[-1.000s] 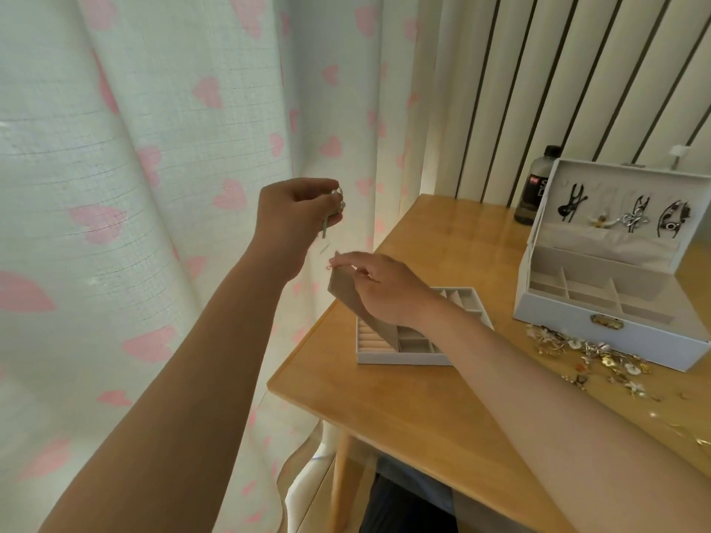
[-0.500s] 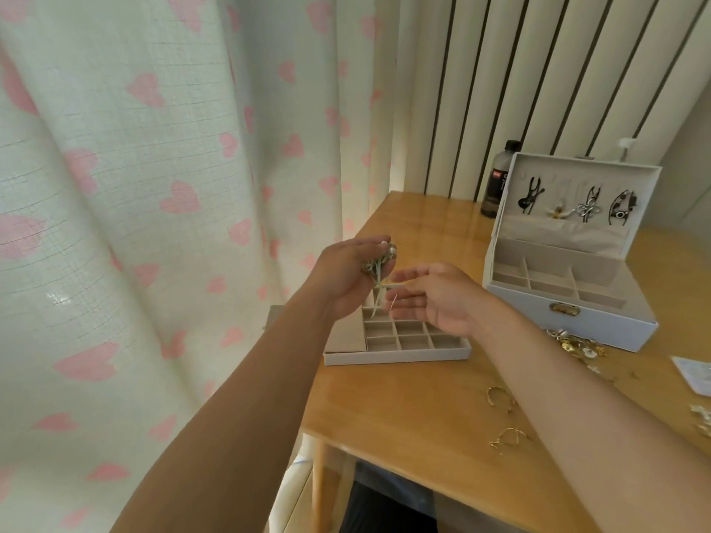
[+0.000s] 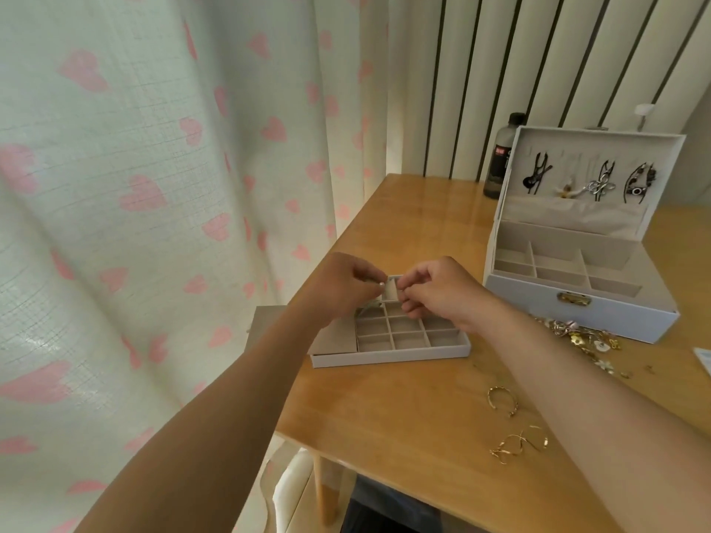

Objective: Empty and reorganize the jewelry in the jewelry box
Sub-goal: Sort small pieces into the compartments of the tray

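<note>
Head view, left to right. One curtain [image 3: 134, 186] printed with pink hearts hangs along the left edge of one wooden surface [image 3: 404, 417].

Two hands work above one grey tray [image 3: 388, 355], which lies flat near the left edge of the surface. The tray has a grid of small compartments, partly hidden by the hands.

The left hand [image 3: 346, 286] comes in from the lower left with the forearm extended, and hangs over the far left part of the tray. Its fingers are curled narrow and pinch one small silver piece [image 3: 379, 286] with a pearl-like bead.

The right hand [image 3: 434, 290] comes in from the lower right and faces the left hand, close to it. Its fingers are curled narrow, with the tips just beside the bead. It cannot be told whether they grip the piece.

Two gold bangles [image 3: 502, 400] lie apart on the surface near the front edge, right of the tray. One pile of loose jewelry [image 3: 577, 336] lies against the front of the box.

One jewelry box [image 3: 615, 321] stands at the right with its lid upright. Three hair clips [image 3: 600, 182] hang inside the lid. The base shows divided compartments.

One dark bottle [image 3: 500, 163] stands behind the box at its left corner.
</note>
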